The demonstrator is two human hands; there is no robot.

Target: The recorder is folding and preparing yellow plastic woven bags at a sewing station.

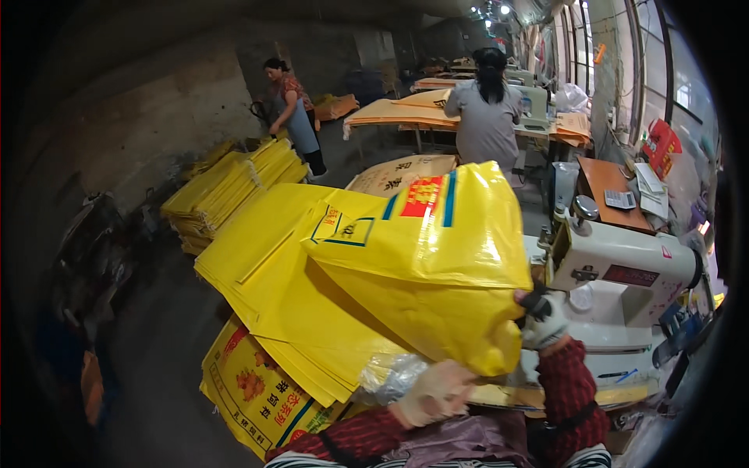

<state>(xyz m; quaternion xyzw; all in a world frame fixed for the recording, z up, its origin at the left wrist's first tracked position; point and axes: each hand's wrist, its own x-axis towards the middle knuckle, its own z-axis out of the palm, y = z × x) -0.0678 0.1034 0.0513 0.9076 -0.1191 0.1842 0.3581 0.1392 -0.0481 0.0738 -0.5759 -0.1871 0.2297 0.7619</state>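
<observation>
A large yellow woven sack (452,257) with red and blue print bulges up in front of me. At its right edge, my gloved right hand (542,318) is closed on the sack, next to the sewing machine. My gloved left hand (437,392) is low, close to the sack's bottom edge, with fingers curled; whatever lies in them is hidden. Beside that hand is a crumpled clear plastic bundle (390,376). Under the raised sack, a stack of flat yellow sacks (289,300) spreads to the left, over printed yellow sacks (253,390).
A white sewing machine (624,269) stands at right on its table, with pens (620,375) nearby. Beyond are a brown desk (605,183) and calculator (620,200). Sack piles (226,191) stand at far left beside a standing person (296,109); another person (490,117) works ahead.
</observation>
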